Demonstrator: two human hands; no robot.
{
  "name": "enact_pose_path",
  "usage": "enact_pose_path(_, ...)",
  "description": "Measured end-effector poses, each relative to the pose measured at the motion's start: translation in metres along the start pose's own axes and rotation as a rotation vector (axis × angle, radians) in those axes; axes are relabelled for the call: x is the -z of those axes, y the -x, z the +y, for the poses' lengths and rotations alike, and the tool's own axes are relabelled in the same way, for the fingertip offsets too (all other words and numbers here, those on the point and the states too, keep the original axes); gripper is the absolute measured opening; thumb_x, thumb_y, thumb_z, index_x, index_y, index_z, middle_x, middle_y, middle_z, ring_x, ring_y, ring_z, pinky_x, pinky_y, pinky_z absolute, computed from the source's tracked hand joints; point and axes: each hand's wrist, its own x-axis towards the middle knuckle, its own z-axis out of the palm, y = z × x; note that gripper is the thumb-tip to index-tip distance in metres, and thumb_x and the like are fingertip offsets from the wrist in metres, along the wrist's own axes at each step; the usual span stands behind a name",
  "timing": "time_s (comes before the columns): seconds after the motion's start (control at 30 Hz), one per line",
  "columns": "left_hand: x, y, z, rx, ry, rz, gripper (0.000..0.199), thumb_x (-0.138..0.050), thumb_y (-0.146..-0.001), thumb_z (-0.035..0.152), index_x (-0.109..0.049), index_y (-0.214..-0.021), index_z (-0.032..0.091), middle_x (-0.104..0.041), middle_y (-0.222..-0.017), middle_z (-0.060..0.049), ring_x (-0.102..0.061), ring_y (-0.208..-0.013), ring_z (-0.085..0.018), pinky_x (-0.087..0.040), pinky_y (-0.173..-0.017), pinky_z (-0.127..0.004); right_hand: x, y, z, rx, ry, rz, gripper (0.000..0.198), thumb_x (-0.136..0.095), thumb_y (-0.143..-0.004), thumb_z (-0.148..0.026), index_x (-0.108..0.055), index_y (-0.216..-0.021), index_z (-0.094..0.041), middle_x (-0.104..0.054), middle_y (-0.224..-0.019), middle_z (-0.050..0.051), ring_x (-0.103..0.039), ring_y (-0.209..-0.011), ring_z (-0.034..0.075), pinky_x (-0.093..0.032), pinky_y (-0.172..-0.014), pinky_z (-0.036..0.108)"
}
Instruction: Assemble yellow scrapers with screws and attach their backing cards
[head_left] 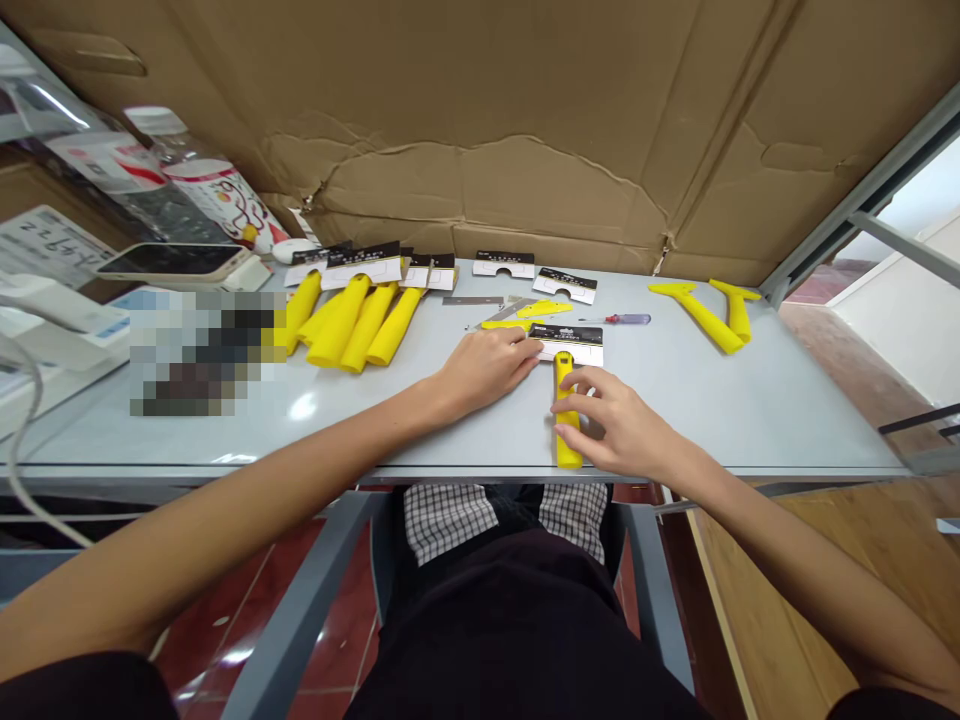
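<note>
A yellow scraper handle (568, 448) lies upright in the picture near the table's front edge, with a black-and-white card (587, 347) fitted across its top. My left hand (491, 365) rests on the table, its fingers closed at the left end of that card. Over the handle hovers or lightly rests my right hand (611, 420), its fingers curved and apart. Just beyond are a yellow blade-shaped piece (545, 308), a grey metal blade (472, 301) and a screwdriver with a purple handle (628, 319). Two loose cards (503, 264) lie behind them.
To the left several carded yellow scrapers (337, 325) lie in a row. Two yellow handles (709, 315) without cards are at the right. Bottles (217, 195), a phone (176, 262) and a white cable (34, 400) crowd the left side. A cardboard sheet (465, 120) stands behind.
</note>
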Motion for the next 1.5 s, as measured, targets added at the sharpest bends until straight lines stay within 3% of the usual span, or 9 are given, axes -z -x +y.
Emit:
enact_pose_path(0.23, 0.007, 0.002, 0.005, 0.074, -0.016, -0.026, 0.032, -0.056, -0.108, 0.035, -0.077, -0.126, 0.018, -0.082, -0.115, -0.016, -0.077, -0.097, -0.03, -0.06, -0.082, -0.044, 0.001, 0.004, 0.01, -0.046, 0.007, 0.068, 0.028, -0.059, -0.11, -0.037, -0.078, -0.127, -0.025, -0.07, -0.129, 0.016, -0.07, -0.116, 0.03, -0.062, -0.103, 0.054)
enact_pose_path(0.37, 0.022, 0.017, 0.013, 0.153, -0.032, -0.07, 0.041, -0.051, -0.109, 0.04, -0.076, -0.123, 0.01, -0.079, -0.122, -0.025, -0.075, -0.109, -0.038, -0.061, -0.094, -0.054, 0.004, 0.011, 0.033, -0.24, 0.251, 0.203, 0.041, -0.048, -0.112, -0.039, -0.076, -0.134, -0.02, -0.074, -0.128, 0.02, -0.069, -0.12, 0.039, -0.059, -0.104, 0.065)
enact_pose_path(0.5, 0.025, 0.042, 0.026, 0.135, -0.007, -0.129, 0.053, -0.041, -0.114, 0.04, -0.074, -0.132, 0.004, -0.071, -0.146, -0.029, -0.069, -0.133, -0.042, -0.056, -0.114, -0.058, 0.002, 0.021, 0.046, -0.491, 0.469, 0.008, 0.068, -0.039, -0.112, -0.051, -0.058, -0.161, -0.008, -0.057, -0.167, 0.026, -0.05, -0.156, 0.05, -0.044, -0.123, 0.075)
enact_pose_path(0.6, 0.016, 0.06, 0.035, 0.166, 0.039, -0.12, 0.062, -0.038, -0.115, 0.044, -0.063, -0.153, 0.002, -0.053, -0.17, -0.03, -0.053, -0.158, -0.041, -0.045, -0.13, -0.057, -0.001, 0.025, 0.047, -0.569, 0.453, -0.144, 0.08, -0.031, -0.113, -0.06, -0.042, -0.173, -0.009, -0.038, -0.18, 0.022, -0.031, -0.171, 0.043, -0.029, -0.136, 0.069)
enact_pose_path(0.7, 0.007, 0.07, 0.043, 0.19, 0.037, -0.126, 0.063, -0.034, -0.116, 0.044, -0.052, -0.166, 0.01, -0.044, -0.178, -0.023, -0.042, -0.167, -0.038, -0.036, -0.135, -0.062, -0.002, 0.025, 0.044, -0.595, 0.452, -0.195, 0.083, -0.027, -0.113, -0.062, -0.038, -0.175, -0.009, -0.031, -0.183, 0.02, -0.024, -0.173, 0.039, -0.024, -0.139, 0.067)
enact_pose_path(1.13, 0.014, 0.064, 0.052, 0.274, -0.01, -0.207, 0.06, -0.038, -0.117, 0.039, -0.052, -0.167, 0.009, -0.041, -0.181, -0.016, -0.039, -0.169, -0.034, -0.031, -0.138, -0.06, -0.001, 0.021, 0.038, -0.64, 0.493, -0.225, 0.083, -0.027, -0.113, -0.06, -0.037, -0.176, -0.007, -0.031, -0.184, 0.016, -0.025, -0.174, 0.036, -0.022, -0.141, 0.062)
enact_pose_path(1.27, 0.025, 0.049, 0.069, 0.36, -0.015, -0.182, 0.056, -0.038, -0.117, 0.037, -0.059, -0.16, 0.009, -0.054, -0.173, -0.017, -0.048, -0.162, -0.036, -0.036, -0.135, -0.06, -0.001, 0.022, 0.039, -0.63, 0.502, -0.213, 0.081, -0.028, -0.113, -0.06, -0.038, -0.176, -0.01, -0.032, -0.184, 0.016, -0.026, -0.173, 0.036, -0.024, -0.14, 0.062)
enact_pose_path(1.37, 0.035, 0.028, 0.089, 0.462, -0.043, -0.118, 0.057, -0.038, -0.117, 0.043, -0.058, -0.159, 0.009, -0.069, -0.154, -0.02, -0.07, -0.135, -0.038, -0.057, -0.112, -0.057, -0.001, 0.022, 0.04, -0.626, 0.504, -0.202, 0.081, -0.028, -0.113, -0.06, -0.039, -0.175, -0.01, -0.033, -0.184, 0.016, -0.027, -0.173, 0.036, -0.024, -0.14, 0.062)
enact_pose_path(1.5, 0.04, -0.002, 0.111, 0.462, -0.039, -0.12, 0.057, -0.05, -0.112, 0.053, -0.067, -0.15, 0.015, -0.065, -0.157, -0.018, -0.079, -0.107, -0.037, -0.065, -0.084, -0.051, -0.003, 0.023, 0.041, -0.614, 0.504, -0.187, 0.08, -0.028, -0.113, -0.06, -0.04, -0.175, -0.01, -0.035, -0.183, 0.016, -0.029, -0.172, 0.038, -0.026, -0.139, 0.063)
